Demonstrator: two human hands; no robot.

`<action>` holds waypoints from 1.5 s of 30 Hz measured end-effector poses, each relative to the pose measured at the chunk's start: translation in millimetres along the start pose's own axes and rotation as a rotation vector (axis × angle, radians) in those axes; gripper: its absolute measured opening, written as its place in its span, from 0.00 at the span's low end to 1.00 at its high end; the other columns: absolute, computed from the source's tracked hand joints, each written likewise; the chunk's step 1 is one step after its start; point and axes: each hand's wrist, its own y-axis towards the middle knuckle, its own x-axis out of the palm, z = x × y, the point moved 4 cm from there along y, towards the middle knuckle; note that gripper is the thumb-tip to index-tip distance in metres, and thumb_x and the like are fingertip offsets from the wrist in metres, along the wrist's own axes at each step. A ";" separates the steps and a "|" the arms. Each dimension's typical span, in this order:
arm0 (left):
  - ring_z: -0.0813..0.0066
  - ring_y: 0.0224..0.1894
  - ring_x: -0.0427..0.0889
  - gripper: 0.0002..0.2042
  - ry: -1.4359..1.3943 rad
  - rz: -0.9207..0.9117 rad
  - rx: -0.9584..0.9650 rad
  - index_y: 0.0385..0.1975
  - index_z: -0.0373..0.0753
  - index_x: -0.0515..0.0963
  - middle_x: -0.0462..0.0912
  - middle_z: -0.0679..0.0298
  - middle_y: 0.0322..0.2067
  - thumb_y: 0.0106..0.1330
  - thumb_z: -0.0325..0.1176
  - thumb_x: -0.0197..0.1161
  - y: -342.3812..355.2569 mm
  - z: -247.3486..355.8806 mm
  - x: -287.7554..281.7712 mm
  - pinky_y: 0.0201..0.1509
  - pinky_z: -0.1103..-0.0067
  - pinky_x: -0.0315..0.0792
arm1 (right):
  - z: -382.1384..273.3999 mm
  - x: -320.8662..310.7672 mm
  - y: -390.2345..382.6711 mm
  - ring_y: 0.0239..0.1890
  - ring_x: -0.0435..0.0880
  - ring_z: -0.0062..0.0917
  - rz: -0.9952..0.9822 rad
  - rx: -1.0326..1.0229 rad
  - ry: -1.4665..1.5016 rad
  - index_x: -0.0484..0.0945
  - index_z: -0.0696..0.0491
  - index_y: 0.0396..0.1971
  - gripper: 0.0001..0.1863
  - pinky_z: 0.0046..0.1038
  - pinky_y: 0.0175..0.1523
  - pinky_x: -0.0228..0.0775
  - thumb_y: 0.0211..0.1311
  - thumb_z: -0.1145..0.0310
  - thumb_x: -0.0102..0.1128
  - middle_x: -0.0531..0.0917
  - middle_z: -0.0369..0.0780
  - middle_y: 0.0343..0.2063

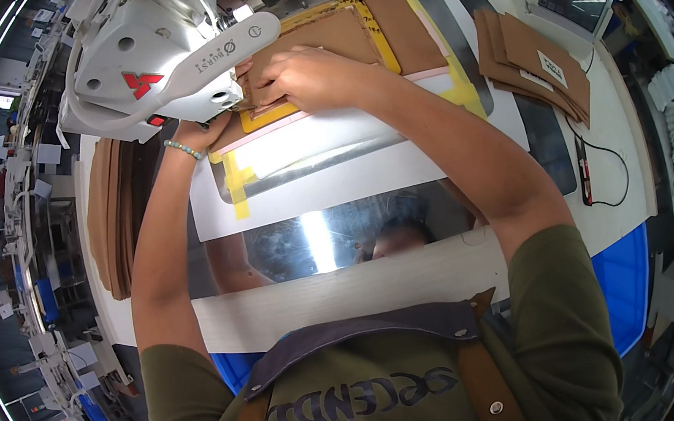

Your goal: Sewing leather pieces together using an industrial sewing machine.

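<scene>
A yellow-edged frame [385, 49] lies on the plate under a white sewing machine head [134, 39], with a brown panel [326, 32] inside it. My right hand [312, 78] rests on the brown panel near the frame's front edge, its fingers slightly bent and pointing left, with no grip visible. Close under the machine head is my left hand [200, 135], with a beaded bracelet at the wrist. The machine hides most of its fingers, so what they touch cannot be made out. Another brown piece [403, 28] lies at the frame's right side, near yellow tape [465, 91].
Stacked brown pieces [535, 62] with a white label lie at the far right. More brown pieces [111, 215] hang at the left table edge. A small red-and-black tool [585, 177] lies near a black cable. A blue bin [625, 287] stands at the right; a screen [570, 4] is behind.
</scene>
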 end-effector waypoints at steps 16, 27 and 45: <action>0.59 0.73 0.73 0.25 -0.019 0.111 0.102 0.68 0.43 0.77 0.79 0.58 0.69 0.70 0.27 0.56 0.1 27.8 -3.7 0.80 0.69 0.61 | 1.2 5.7 -1.1 0.65 0.78 0.32 -0.073 0.061 -0.043 0.91 0.38 0.54 0.20 0.43 0.69 0.69 0.68 0.72 0.59 0.85 0.36 0.59; 0.61 0.68 0.77 0.21 -0.179 0.126 0.044 0.65 0.42 0.81 0.82 0.59 0.65 0.75 0.25 0.54 -4.8 50.1 -15.8 0.74 0.70 0.67 | -6.1 2.0 -8.6 0.64 0.79 0.33 -0.040 0.070 0.098 0.90 0.46 0.52 0.18 0.43 0.71 0.69 0.67 0.73 0.57 0.85 0.38 0.58; 0.56 0.59 0.83 0.13 -0.408 0.201 -0.158 0.57 0.34 0.84 0.85 0.50 0.55 0.78 0.29 0.59 -61.3 77.5 -31.8 0.64 0.70 0.73 | -20.9 -2.4 -21.0 0.63 0.79 0.40 -0.043 0.146 0.107 0.86 0.50 0.51 0.18 0.43 0.68 0.74 0.63 0.74 0.56 0.86 0.40 0.55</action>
